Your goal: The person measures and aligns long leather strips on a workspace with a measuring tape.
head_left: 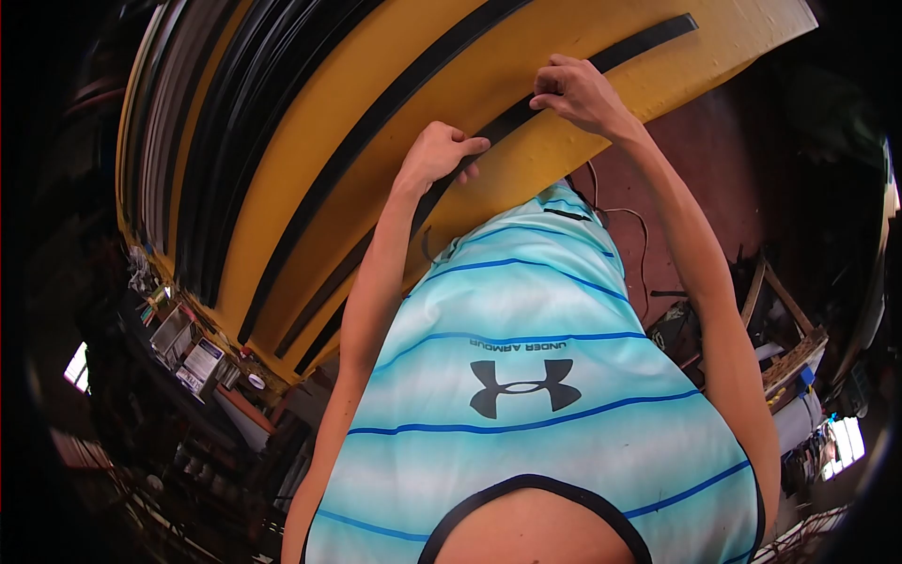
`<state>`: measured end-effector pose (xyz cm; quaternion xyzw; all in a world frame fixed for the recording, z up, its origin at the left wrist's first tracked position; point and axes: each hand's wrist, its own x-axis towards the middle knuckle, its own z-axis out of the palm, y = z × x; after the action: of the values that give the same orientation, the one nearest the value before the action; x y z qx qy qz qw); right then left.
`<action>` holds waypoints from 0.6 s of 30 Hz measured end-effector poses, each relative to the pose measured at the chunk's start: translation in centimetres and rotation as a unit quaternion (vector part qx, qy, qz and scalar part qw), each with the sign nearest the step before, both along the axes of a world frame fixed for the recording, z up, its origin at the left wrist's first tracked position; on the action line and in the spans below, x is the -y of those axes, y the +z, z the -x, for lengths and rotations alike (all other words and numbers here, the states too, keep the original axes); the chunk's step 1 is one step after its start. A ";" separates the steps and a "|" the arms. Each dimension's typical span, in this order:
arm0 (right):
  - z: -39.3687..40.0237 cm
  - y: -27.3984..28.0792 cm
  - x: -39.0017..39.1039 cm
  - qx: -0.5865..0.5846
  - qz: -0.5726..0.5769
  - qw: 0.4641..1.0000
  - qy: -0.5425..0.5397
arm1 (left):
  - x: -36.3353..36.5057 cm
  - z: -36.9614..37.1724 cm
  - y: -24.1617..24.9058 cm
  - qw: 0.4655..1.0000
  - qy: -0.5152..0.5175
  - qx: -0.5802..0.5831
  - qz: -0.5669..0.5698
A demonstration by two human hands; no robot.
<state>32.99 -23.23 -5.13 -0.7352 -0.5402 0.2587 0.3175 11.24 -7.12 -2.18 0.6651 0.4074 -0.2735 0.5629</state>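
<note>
A long narrow black strip (648, 40) lies across the yellow table near its closest edge. My left hand (440, 158) is closed around this strip, thumb on top and fingertips showing at its near side. Farther along to the right, my right hand (575, 92) is over the same strip. Its thumb and fingers are pinched together at the strip's edge; whatever is between them is too small to make out. Another black strip (362, 132) runs alongside, farther from my body.
The yellow tabletop (742, 47) also carries a bundle of black and grey strips (235, 122) at the far left. A thin cable (645, 235) hangs beside the table over the reddish floor (700, 188). A wooden frame (785, 301) stands at right.
</note>
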 end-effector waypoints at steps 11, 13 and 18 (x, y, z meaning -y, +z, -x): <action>0.1 0.0 -0.1 0.007 0.016 1.000 -0.009 | -0.2 -0.1 -0.1 1.000 0.006 -0.008 -0.010; 0.1 0.0 0.0 0.009 0.013 1.000 -0.008 | -0.1 -0.1 -0.1 1.000 0.005 -0.013 -0.011; 0.2 0.0 0.1 0.010 0.002 1.000 -0.003 | 0.1 -0.2 -0.3 1.000 0.008 -0.004 -0.022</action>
<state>32.81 -23.28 -5.09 -0.7399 -0.5403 0.2514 0.3120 11.43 -7.23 -2.44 0.6726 0.4210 -0.2629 0.5489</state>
